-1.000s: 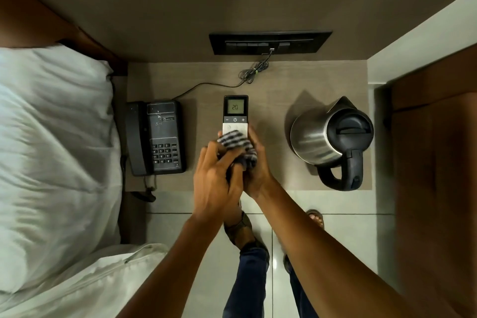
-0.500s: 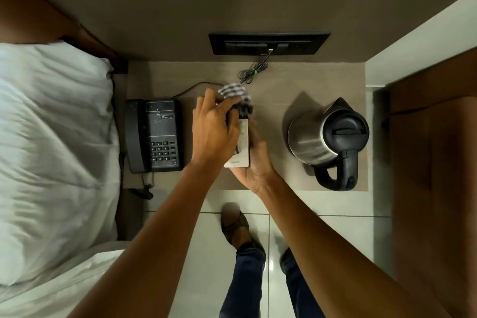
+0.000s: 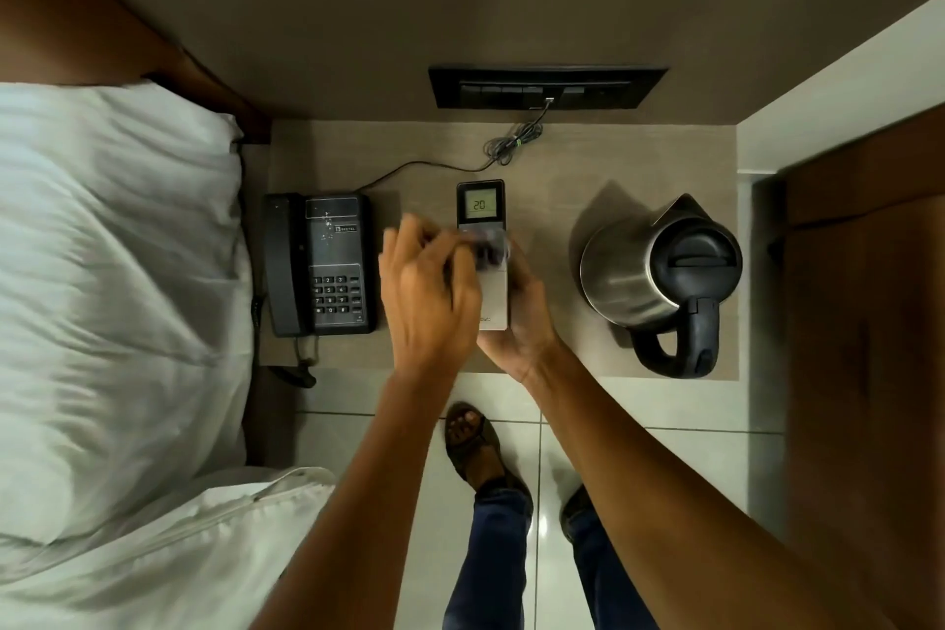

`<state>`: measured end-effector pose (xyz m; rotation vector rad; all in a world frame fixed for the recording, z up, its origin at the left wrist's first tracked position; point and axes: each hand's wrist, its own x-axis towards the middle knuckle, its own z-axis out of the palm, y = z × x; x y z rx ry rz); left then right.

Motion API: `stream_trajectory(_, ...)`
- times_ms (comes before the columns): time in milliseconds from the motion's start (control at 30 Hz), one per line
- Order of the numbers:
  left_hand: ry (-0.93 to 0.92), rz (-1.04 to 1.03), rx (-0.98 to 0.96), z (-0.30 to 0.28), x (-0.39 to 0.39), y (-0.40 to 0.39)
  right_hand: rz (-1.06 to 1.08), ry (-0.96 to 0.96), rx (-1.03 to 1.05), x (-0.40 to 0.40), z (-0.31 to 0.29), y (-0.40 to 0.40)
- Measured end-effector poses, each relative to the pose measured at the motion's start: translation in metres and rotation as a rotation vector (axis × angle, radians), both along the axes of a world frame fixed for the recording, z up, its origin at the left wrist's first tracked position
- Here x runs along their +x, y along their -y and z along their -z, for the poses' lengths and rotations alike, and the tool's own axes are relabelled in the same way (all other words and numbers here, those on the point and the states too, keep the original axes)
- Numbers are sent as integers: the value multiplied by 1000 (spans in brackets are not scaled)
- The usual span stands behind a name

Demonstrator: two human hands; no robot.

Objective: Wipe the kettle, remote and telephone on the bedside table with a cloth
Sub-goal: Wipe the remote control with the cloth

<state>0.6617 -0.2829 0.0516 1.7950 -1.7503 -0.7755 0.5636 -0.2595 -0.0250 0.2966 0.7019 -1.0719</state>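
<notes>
The left hand (image 3: 429, 302) has drawn the bunched checked cloth (image 3: 486, 246) back down from the top of the remote (image 3: 483, 240), baring its lit display again, so the rub goes on. The cloth is blurred, seemingly pinched in curled fingers. The right hand (image 3: 521, 322) cradles the slim, smooth remote from beneath. The matte black telephone (image 3: 319, 264) lies left of the hands, the brushed-steel kettle (image 3: 659, 271) right.
</notes>
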Motion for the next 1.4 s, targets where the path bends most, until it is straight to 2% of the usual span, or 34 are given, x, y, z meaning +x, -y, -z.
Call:
stream_trajectory(100, 29, -47, -62, -5, -15, 50, 39, -5, -22, 6, -5, 5)
stream_trajectory(200, 141, 66, 26, -2, -24, 65, 62, -22, -61, 5, -9, 11)
stream_trajectory(333, 217, 191, 75, 5, -19, 23, 67, 9, 1, -4, -4, 6)
stream_trajectory(500, 198, 260, 105, 8, 4, -47, -72, -3, 39, -10, 7, -3)
stream_trajectory(633, 149, 209, 168, 12, 23, -73, -94, -87, 78, -5, 20, 1)
stream_trajectory(800, 79, 116, 202, 15, 36, -79, -123, -277, 143, 1, 35, 0)
stream_trajectory(1067, 54, 79, 229, 27, 48, -84, -338, -799, 277, 4, 37, 0)
stream_trajectory(1400, 52, 90, 288, 36, 53, -87, -208, -940, 253, 5, 47, 9)
